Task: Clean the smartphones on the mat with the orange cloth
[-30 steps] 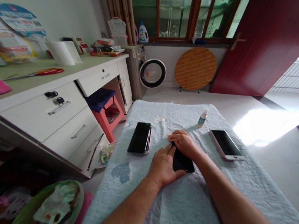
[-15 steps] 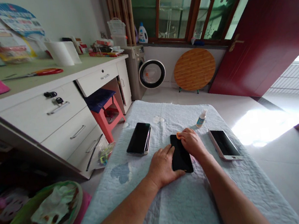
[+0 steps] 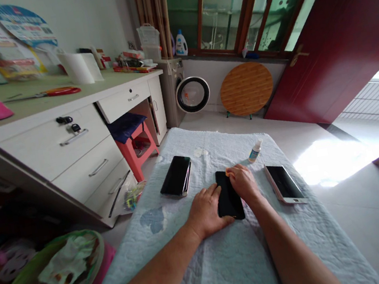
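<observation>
While the phone (image 3: 229,200) is held flat on the cloth (image 3: 230,273), just below and right of the middle of the frame, its steadiness is left to the left hand (image 3: 205,211). That hand is spread, with fingertips set along the phone's left side and the thumb laid at its lower edge, so the phone is braced rather than wrapped. By the right hand (image 3: 243,182), its fingers bunched, an orange pad (image 3: 228,172) is pinched at the phone's upper right. How firmly it is gripped cannot be told, as most of it is hidden by the fingers.

If more push were given by the right hand than is resisted by the left, the phone could be slid or turned, and the soft, creased cloth could be rucked up beneath it. Because so little of the pad is left showing, the phone's dark face could be smudged by bare fingertips if the pad were bunched too far back. Should grit be trapped beneath the pad, scratches could be made; none can be made out.

The bottle (image 3: 254,152) is set just beyond the right hand, and by a wide sweep it could be knocked over. The white phone (image 3: 284,182), at the right near the cloth's edge, could be nudged toward the floor by the forearm. Less risk is run by the dark phone (image 3: 176,176), left of centre.
</observation>
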The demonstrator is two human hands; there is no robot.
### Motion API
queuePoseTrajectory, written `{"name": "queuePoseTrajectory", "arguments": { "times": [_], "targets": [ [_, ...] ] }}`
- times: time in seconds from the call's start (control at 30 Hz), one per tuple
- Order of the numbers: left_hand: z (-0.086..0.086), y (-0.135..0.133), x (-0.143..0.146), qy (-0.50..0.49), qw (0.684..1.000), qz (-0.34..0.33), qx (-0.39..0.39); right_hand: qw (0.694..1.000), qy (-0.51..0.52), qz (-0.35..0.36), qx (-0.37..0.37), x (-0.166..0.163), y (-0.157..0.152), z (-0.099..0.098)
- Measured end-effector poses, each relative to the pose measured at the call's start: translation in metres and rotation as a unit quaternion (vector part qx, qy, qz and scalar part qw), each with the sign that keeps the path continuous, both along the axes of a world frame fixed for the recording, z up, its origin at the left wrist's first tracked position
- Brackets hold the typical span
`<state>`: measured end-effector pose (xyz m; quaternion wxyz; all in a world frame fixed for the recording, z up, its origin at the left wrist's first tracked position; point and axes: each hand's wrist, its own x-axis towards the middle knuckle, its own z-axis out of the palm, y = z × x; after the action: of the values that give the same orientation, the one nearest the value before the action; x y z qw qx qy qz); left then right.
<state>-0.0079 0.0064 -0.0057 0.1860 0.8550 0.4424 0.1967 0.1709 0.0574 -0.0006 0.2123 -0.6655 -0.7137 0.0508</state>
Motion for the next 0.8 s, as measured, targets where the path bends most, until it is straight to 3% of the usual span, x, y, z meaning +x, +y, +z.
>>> {"name": "queuePoseTrajectory", "arguments": {
  "times": [0.3,0.57,0.8],
  "targets": [
    [0.011,-0.002,0.000,-0.002,1.000,0.002,-0.030,0.996,0.008,0.094,0.002,-0.018,0.002,0.008],
    [0.012,-0.002,0.001,-0.004,0.999,0.003,-0.033,0.985,0.018,0.172,0.017,-0.023,0.004,0.003],
    [0.011,-0.002,0.001,-0.008,1.000,0.003,-0.030,0.987,-0.005,0.157,0.031,-0.022,0.005,0.000]
  ]
}}
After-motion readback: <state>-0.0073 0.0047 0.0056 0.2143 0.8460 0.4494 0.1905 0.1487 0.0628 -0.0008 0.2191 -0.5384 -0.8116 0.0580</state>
